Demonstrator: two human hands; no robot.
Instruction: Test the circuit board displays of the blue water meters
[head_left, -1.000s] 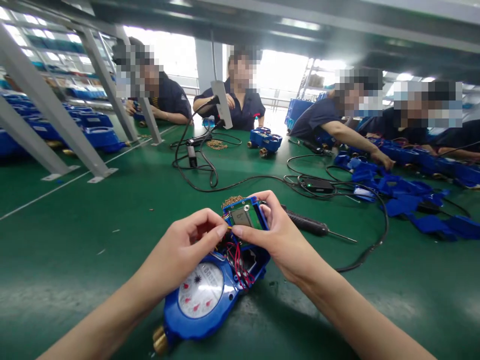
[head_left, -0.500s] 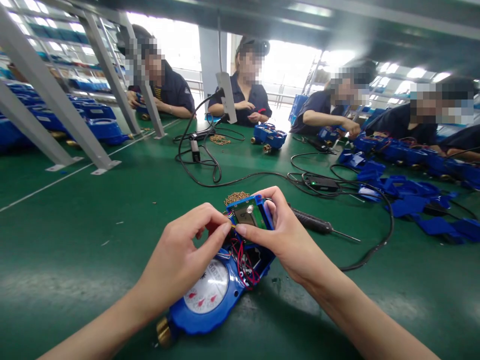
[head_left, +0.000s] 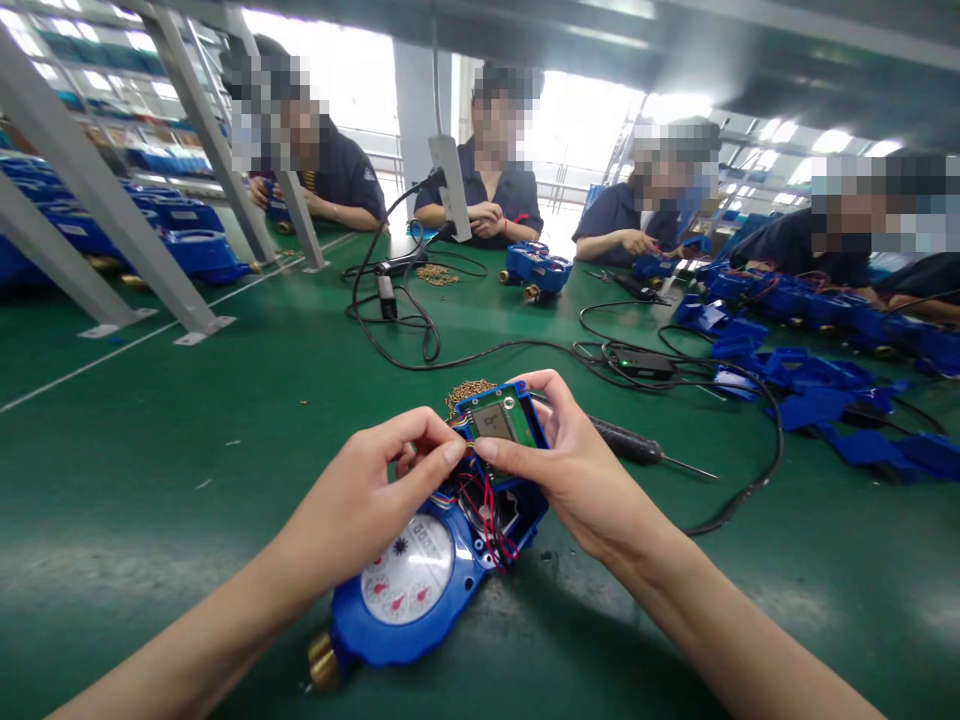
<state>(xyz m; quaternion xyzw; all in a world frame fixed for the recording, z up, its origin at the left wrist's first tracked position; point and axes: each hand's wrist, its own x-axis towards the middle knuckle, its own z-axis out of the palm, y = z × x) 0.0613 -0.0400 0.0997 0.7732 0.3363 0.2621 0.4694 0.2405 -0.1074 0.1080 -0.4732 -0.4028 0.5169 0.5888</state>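
Observation:
A blue water meter (head_left: 457, 610) lies on the green table, its round white dial (head_left: 409, 570) facing up and a brass fitting (head_left: 322, 662) at the near end. My right hand (head_left: 559, 440) grips a blue-framed circuit board (head_left: 501, 424) with a small display, tilted above the meter's opened box. Thumb and forefinger of my left hand (head_left: 397, 465) pinch thin wires at the board's left edge; the fingertips partly hide them. Red and black wires (head_left: 491, 520) hang between the board and the box.
Behind the board lies a pile of small brass screws (head_left: 469, 395). An electric screwdriver (head_left: 626, 440) rests to the right, near black cables and a small adapter (head_left: 641, 362). Blue covers (head_left: 817, 405) are heaped at right. Metal posts (head_left: 172, 270) stand at left; several co-workers sit opposite.
The board has tilted slightly, and its display now shows more clearly. Both hands keep their holds. Across the table, one co-worker has brought their hands together.

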